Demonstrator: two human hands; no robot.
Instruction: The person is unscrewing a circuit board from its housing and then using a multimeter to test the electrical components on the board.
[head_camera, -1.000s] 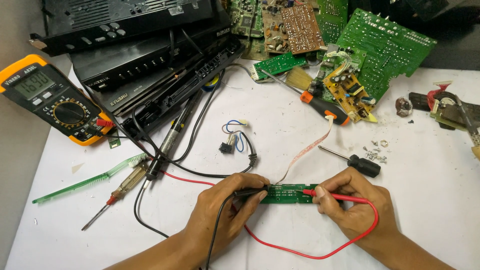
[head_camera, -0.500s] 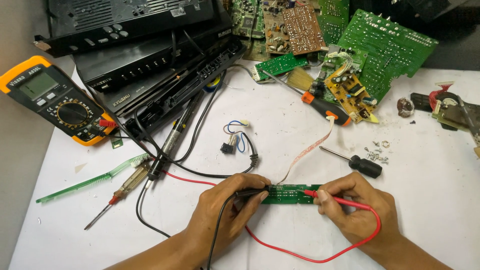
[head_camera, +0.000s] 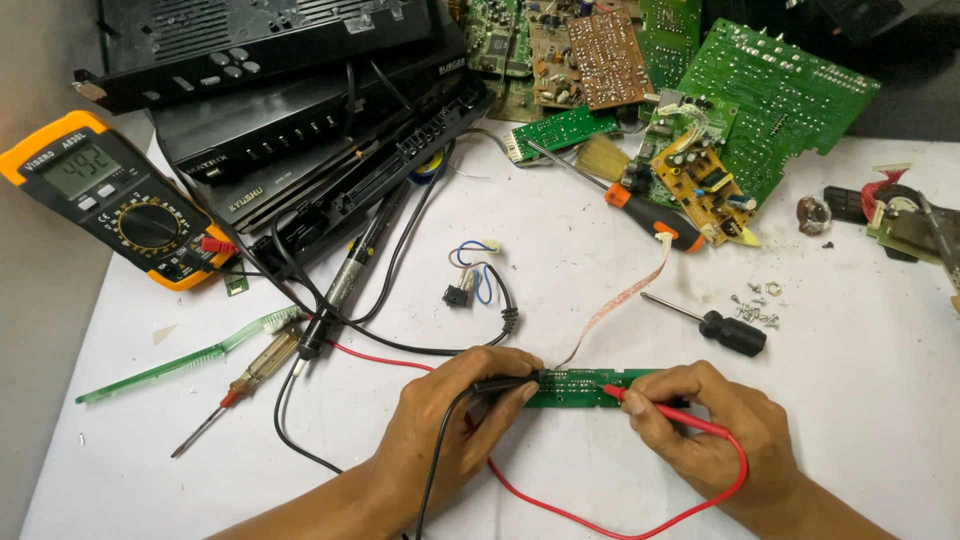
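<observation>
Left hand (head_camera: 450, 420) grips black probe (head_camera: 505, 383), right hand (head_camera: 710, 430) red probe (head_camera: 650, 405), on cluttered white table (head_camera: 860, 350)

Narrow circuit board (head_camera: 585, 387) at 6 o'clock on the tabletop (head_camera: 860, 340), between left hand (head_camera: 450, 425) and right hand (head_camera: 715, 430). Multimeter (head_camera: 120, 200) at 10 o'clock. Stacked set-top boxes (head_camera: 300, 120) at 11. Loose circuit boards (head_camera: 760, 90) at 1. Screwdriver (head_camera: 715, 325) and screws (head_camera: 757, 303) just beyond the right hand.
</observation>
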